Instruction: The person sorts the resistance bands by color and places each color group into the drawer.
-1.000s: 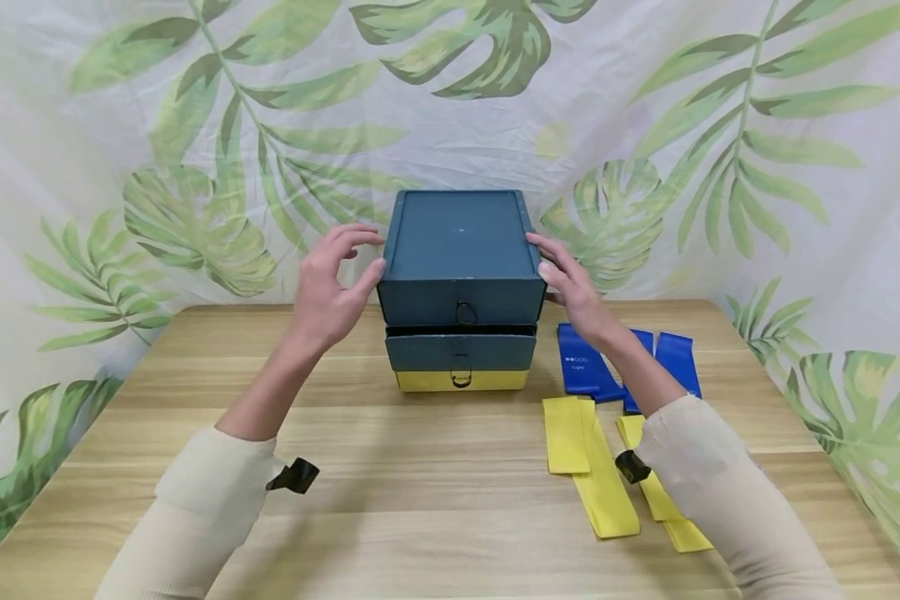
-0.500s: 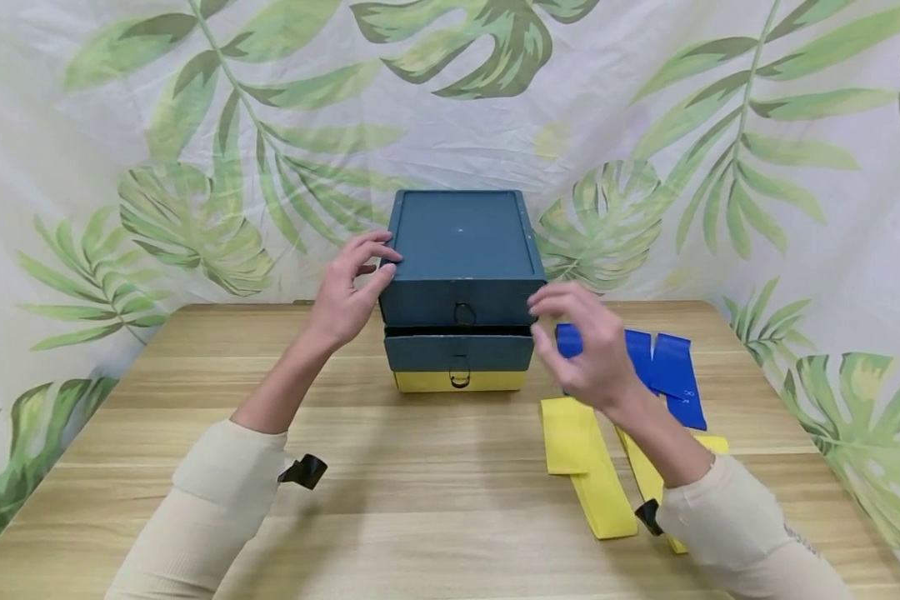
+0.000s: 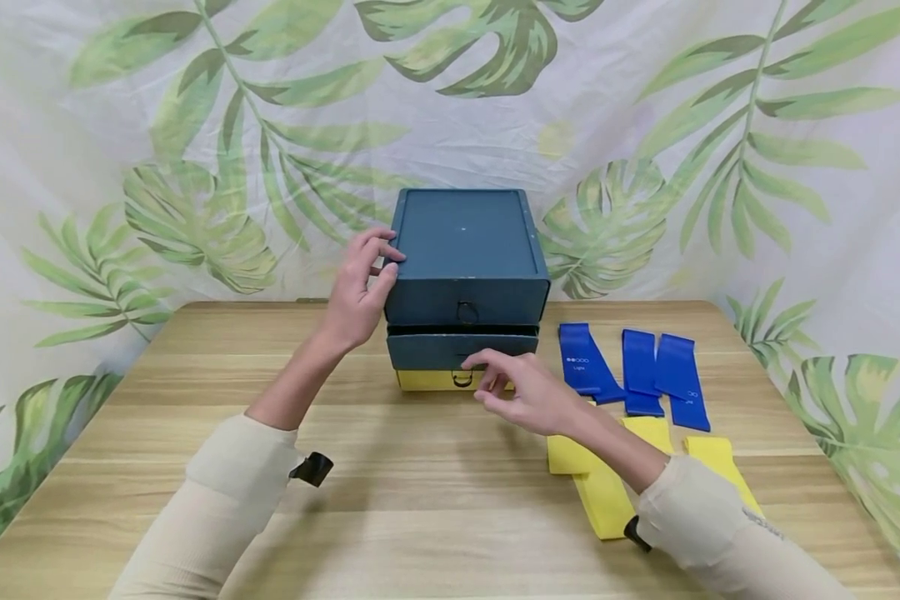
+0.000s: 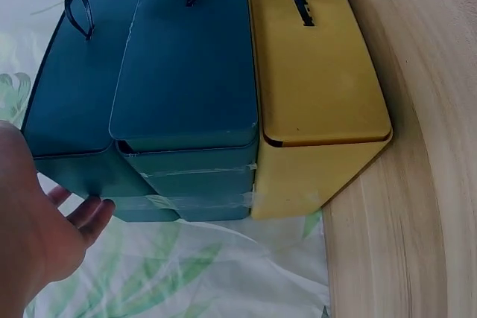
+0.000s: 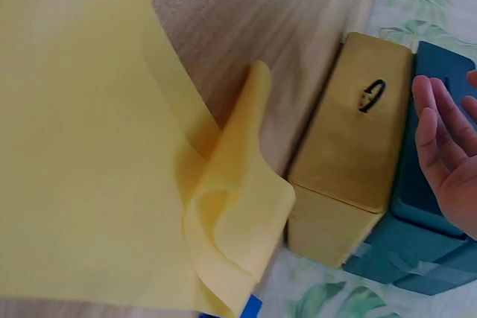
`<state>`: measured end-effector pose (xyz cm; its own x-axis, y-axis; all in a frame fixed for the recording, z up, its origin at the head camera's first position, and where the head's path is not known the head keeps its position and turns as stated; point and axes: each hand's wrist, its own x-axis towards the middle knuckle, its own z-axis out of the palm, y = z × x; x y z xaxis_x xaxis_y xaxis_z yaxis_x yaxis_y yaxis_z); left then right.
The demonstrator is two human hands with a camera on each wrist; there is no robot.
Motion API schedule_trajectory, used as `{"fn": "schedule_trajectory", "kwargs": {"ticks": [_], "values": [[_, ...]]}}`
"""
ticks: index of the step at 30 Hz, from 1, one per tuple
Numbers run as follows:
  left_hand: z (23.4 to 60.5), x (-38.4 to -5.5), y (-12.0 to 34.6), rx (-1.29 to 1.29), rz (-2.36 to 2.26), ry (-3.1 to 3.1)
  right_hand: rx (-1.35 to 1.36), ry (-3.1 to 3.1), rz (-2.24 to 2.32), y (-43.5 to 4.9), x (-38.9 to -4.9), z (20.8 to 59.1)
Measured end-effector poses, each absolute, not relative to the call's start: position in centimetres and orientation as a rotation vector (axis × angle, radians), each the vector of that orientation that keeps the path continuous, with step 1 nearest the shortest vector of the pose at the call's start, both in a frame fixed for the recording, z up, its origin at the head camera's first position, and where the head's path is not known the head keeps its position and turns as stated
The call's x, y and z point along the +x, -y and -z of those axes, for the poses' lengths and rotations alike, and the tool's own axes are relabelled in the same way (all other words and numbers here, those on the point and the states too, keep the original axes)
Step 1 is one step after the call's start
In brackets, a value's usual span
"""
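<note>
As yellow bands (image 3: 606, 504) lie nearest on the counter (image 3: 420, 500), here's the right hand (image 3: 528, 392), grip loosely parted, just before the slightly ajar middle drawer (image 3: 431, 352), while the left hand (image 3: 360, 292), grip loosely spread, touches the left edge of the drawer stack (image 3: 468, 237) standing before leafy cloth (image 3: 457, 150).

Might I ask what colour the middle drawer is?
The middle drawer is dark blue-green, clearest in the left wrist view.
</note>
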<state>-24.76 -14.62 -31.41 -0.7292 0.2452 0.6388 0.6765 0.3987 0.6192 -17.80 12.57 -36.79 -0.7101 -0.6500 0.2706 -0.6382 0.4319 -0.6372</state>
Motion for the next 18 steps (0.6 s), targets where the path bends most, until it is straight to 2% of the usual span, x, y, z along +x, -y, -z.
{"fn": "schedule_trajectory", "kwargs": {"ticks": [10,18], "values": [[31.6,-24.9,14.7,-0.789,1.37,2.208,-1.149,-2.608,1.188,-11.8,-18.7,38.0],[31.3,-24.8,14.8,-0.779,1.395,2.235,-1.261,-2.534,1.194,-12.0,-17.1,37.3]]}}
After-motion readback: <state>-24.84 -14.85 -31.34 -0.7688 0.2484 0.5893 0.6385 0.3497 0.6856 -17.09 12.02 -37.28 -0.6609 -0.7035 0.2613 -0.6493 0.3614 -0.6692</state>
